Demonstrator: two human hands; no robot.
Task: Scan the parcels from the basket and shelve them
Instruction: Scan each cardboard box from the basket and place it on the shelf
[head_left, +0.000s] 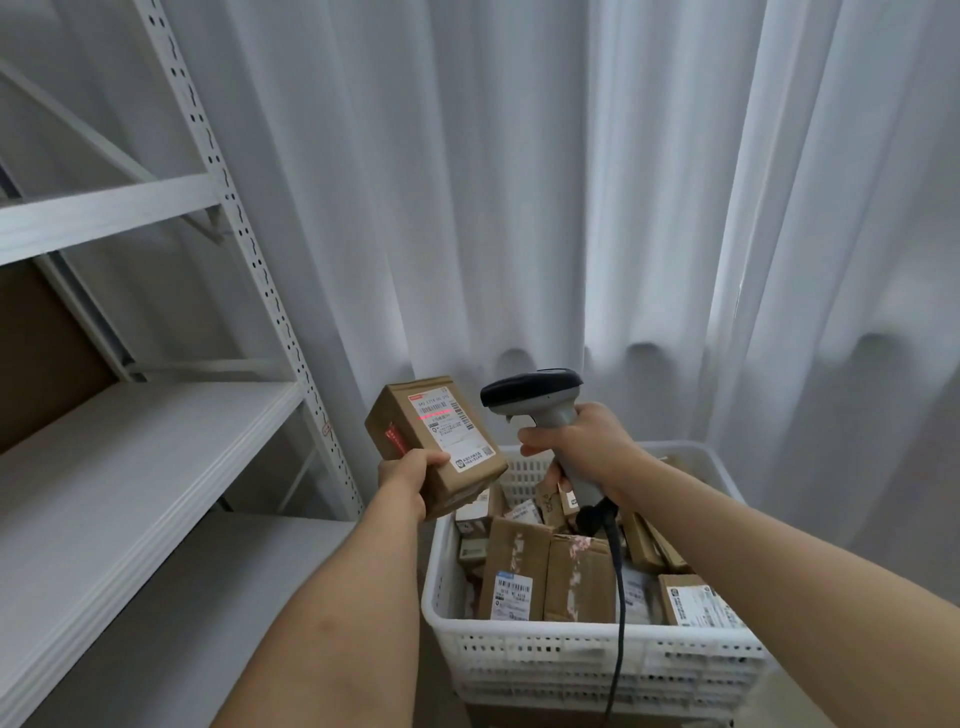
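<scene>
The parcel I hold is brown cardboard with a white label, crossed by a red line of light. My scanner is grey, its head black. The basket is white (a perforated grid pattern). Pale curtains hang behind it.

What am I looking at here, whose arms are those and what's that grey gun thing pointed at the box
This is one picture from a camera worn on a person's head, looking down at their own arms. There is no machine. The left hand holds a small cardboard parcel. The right hand grips a barcode scanner, and its red line falls on the parcel's label. Below is a white basket full of more parcels. On the left stands a white shelf rack where they will go. A white curtain hangs behind.
</scene>
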